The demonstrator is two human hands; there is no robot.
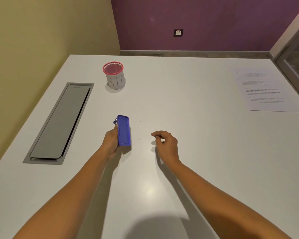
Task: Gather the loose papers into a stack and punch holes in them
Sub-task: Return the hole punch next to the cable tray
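Note:
A blue hole punch [123, 130] is tipped on its side at the table's middle, its flat underside facing right. My left hand [111, 141] grips it from the left. My right hand [166, 143] hovers just right of it, fingers curled with thumb and forefinger pinched together; whether a paper dot is between them is too small to tell. Two tiny white paper dots [139, 139] lie on the table between the punch and my right hand. A stack of printed papers [264, 92] lies far right, near the table's edge.
A red-rimmed mesh cup labelled BIN [114, 76] stands behind the punch. A grey cable-tray lid [62, 123] is set into the white table [188, 169] at the left. Walls close the far side; a glass panel is at the right.

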